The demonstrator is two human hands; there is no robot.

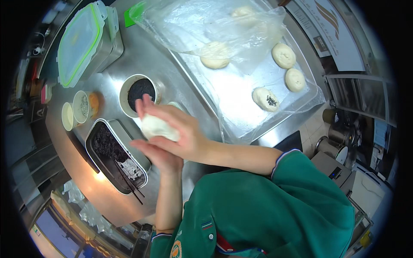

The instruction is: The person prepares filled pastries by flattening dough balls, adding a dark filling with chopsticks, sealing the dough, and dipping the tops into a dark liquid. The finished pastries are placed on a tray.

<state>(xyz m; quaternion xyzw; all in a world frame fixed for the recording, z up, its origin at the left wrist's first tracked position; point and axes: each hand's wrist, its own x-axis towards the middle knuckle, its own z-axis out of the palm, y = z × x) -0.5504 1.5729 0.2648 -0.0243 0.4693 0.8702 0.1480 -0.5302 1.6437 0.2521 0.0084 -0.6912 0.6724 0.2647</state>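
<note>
A round white dough ball (158, 128) is cupped between my two hands above the table. My right hand (186, 131) curves over its far and right sides, fingertips beyond it and thumb across the near side. Along the ball's near side lies my left hand (162, 155), fingers stretched to the left and palm toward the dough. Just past my right fingertips stands a white tub (124, 98) holding a dark filling (141, 89). Left of my hands, a metal pan (143, 165) contains dark crumbly filling (105, 144), with black chopsticks (127, 180) resting in it.
A metal tray (191, 79) at the far right bears several dough buns (284, 56), one topped with dark seeds (271, 101). Clear plastic sheet (254, 34) partly covers it. Lidded metal boxes (81, 43) stand far left, near small cups (69, 116) on the steel table (64, 146).
</note>
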